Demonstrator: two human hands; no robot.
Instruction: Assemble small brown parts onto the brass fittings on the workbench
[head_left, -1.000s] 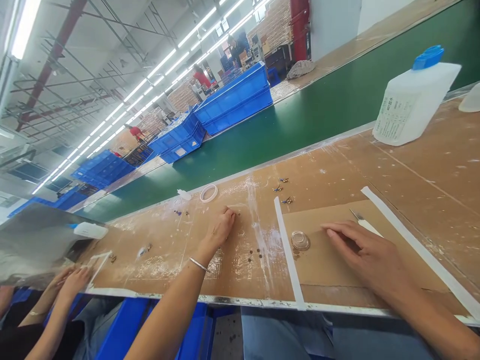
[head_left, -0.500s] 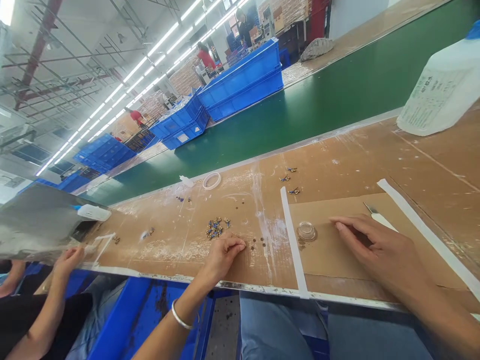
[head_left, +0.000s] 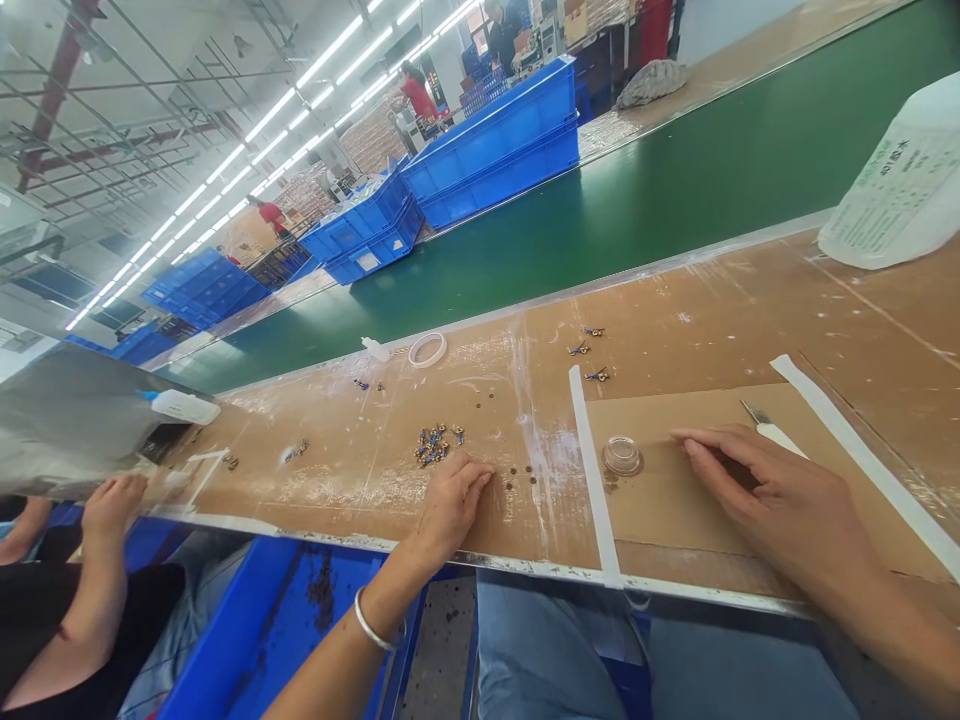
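My left hand [head_left: 452, 500], with a silver bangle [head_left: 371, 622] on the wrist, rests on the brown work surface. Its fingers are pinched together beside several small dark discs [head_left: 529, 472]; anything between the fingertips is hidden. Just beyond it lies a pile of small blue-and-brass parts [head_left: 433, 442]. My right hand [head_left: 780, 495] hovers over a cardboard sheet [head_left: 675, 520], thumb and forefinger brought together at the tips. Whatever they may hold is too small to see. Left of those fingertips sits a small clear round dish [head_left: 622, 456]. A white-handled knife [head_left: 776, 430] lies behind the right hand.
White tape strips [head_left: 589, 460] flank the cardboard. More blue-and-brass parts [head_left: 596, 375] lie farther back, near a tape ring [head_left: 427, 350] and a small white bottle [head_left: 375, 349]. A large jug [head_left: 896, 185] stands right. Behind runs a green belt [head_left: 637, 215]; a co-worker's hand [head_left: 112, 505] is left.
The view has tilted slightly. My left fingertips have shifted a little on the surface, still pinched. My right hand keeps its pose. The co-worker's hand has moved left.
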